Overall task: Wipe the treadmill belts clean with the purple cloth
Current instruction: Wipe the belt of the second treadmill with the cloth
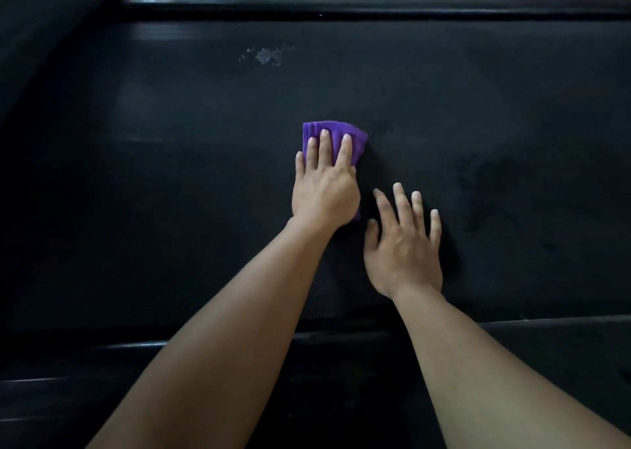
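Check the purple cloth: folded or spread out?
Folded. The purple cloth is a compact pad with layered edges under the left hand.

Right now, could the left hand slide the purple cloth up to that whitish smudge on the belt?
Probably yes. Only bare treadmill belt lies between the purple cloth under the left hand and the whitish smudge; a forward lean may be needed.

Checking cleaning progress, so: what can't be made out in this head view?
Head view:
Purple cloth: mostly under the left hand, size unclear.
Belt beneath the right hand and forearms: hidden.
Belt ends: cut by frame edges.
Remaining dirt: too dim to judge, except a pale smudge.
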